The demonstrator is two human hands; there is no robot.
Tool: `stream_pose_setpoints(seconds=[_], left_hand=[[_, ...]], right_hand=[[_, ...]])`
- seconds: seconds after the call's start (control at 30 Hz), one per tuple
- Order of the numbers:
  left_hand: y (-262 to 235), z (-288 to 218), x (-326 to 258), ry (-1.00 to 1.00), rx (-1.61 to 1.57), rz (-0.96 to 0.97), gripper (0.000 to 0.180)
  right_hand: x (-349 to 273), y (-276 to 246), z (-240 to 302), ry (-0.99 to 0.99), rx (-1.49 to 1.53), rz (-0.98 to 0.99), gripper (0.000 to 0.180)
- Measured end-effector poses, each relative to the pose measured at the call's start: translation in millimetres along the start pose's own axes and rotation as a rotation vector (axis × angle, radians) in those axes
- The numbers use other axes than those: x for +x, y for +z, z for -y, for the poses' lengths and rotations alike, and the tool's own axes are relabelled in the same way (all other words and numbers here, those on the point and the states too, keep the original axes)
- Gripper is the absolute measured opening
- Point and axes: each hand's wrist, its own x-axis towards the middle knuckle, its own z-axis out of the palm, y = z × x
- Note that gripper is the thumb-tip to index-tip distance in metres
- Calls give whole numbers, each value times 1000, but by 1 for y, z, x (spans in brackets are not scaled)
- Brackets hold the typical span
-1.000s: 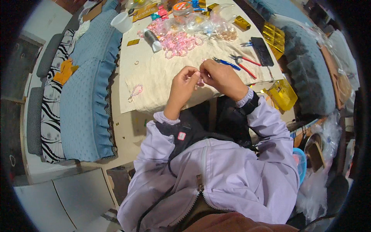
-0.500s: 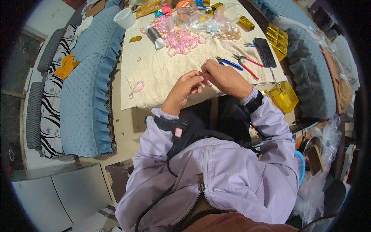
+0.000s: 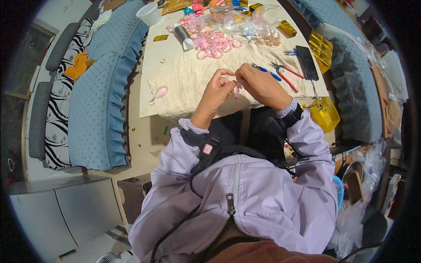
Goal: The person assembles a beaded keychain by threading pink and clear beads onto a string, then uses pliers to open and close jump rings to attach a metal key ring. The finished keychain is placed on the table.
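Over the near edge of the cloth-covered table, both my hands meet around a small strand of pinkish beads [image 3: 237, 92] that dangles between them. My left hand [image 3: 215, 92] pinches at it with thumb and fingers, the index finger arched above. Bent downward at the wrist, my right hand [image 3: 262, 87] is closed on the strand's upper part, its fingertips partly hidden. A beaded bracelet [image 3: 160, 93] lies on the cloth to the left. Close beyond my right hand are blue-handled pliers [image 3: 267, 72] and red-handled pliers [image 3: 287, 75].
Farther back lie a heap of pink beaded bracelets [image 3: 215, 44], a dark thread spool [image 3: 183, 37], clear plastic bags [image 3: 254, 28] and a white tub [image 3: 149, 15]. A phone [image 3: 306, 62] rests at the right, above a yellow basket [image 3: 325, 115]. Blue-covered sofas [image 3: 103, 96] flank the table.
My left hand has turned more upright, its index finger lifting into an arch. The bead strand now shows hanging between my hands. The whole view has shifted slightly.
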Motion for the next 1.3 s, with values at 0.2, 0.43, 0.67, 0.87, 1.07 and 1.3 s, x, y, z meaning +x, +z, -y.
stream_pose_setpoints(seconds=[0.2, 0.43, 0.67, 0.87, 1.07, 1.3], left_hand=[[-6, -1, 6, -52, -148, 240, 29], [-8, 0, 2, -228, -647, 374, 26], [-8, -4, 4, -258, -651, 319, 19], [-12, -10, 1, -195, -737, 289, 15], [-7, -4, 4, -168, -871, 387, 20], [-8, -6, 2, -184, -878, 369, 18]], right_hand=[[5, -7, 8, 21, 61, 15, 17], [7, -18, 19, -94, 30, -18, 24], [0, -14, 7, -11, 102, -67, 19], [-43, -29, -72, 240, -369, -294, 40], [-109, -28, -124, 735, -654, 72, 66], [-110, -38, -146, 599, -617, 100, 55]])
